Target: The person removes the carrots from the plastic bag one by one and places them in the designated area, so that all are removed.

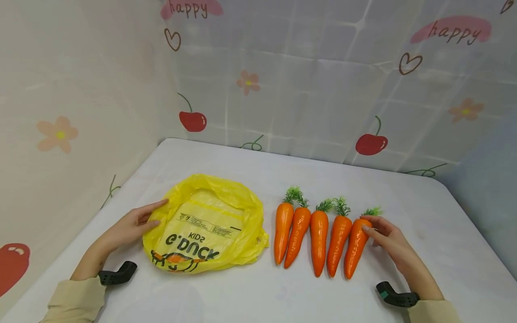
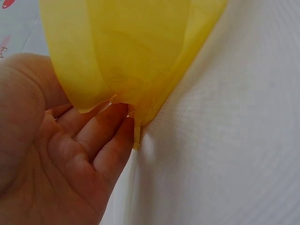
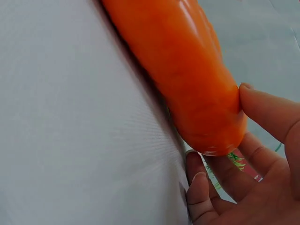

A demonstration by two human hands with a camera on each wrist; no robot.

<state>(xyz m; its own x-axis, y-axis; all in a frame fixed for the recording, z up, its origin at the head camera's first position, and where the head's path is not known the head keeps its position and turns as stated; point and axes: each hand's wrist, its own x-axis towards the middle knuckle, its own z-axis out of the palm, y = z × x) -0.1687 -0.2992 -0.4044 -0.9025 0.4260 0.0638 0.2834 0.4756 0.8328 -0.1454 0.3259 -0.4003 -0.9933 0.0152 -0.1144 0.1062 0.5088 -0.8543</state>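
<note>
A yellow plastic bag (image 1: 210, 224) with duck print lies on the table, its mouth spread wide. My left hand (image 1: 135, 226) holds its left rim. In the left wrist view, the fingers (image 2: 110, 133) go under the yellow film and the thumb's tip is hidden. Right of the bag, several orange carrots with green tops lie side by side. The rightmost carrot (image 1: 356, 251) is between the thumb and fingers of my right hand (image 1: 389, 240), at its leafy end. The right wrist view shows the thumb against the side of this carrot (image 3: 187, 70), fingers around its thick end.
Left of the held carrot lie other carrots, among them one nearest the bag (image 1: 283, 233) and a middle one (image 1: 319, 242). All rest on a white table (image 1: 282, 296). A printed curtain (image 1: 299, 103) stands behind the table's back edge.
</note>
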